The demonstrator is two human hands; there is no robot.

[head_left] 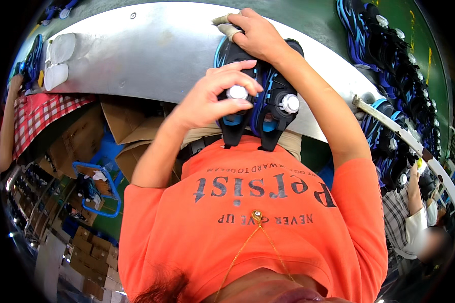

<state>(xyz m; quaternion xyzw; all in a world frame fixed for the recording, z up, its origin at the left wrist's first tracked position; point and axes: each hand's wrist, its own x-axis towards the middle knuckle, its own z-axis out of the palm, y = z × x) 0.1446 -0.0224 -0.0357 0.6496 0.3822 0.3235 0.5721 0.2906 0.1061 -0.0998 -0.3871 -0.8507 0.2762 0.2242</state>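
Shoes [274,91], black and blue, lie paired on the table's [136,55] near edge. Left hand [222,91] curls half-open around the left one's white knob [237,92]; right hand [255,38] bends over its far end. Whether either grips, I cannot tell.

Free tabletop [141,58] between shoes [275,102] and white tubs [63,49]

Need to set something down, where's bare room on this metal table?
A broad stretch between the white plastic containers and sneakers; a smaller patch right of the right forearm. Crowded around the sneakers, left hand and right hand.
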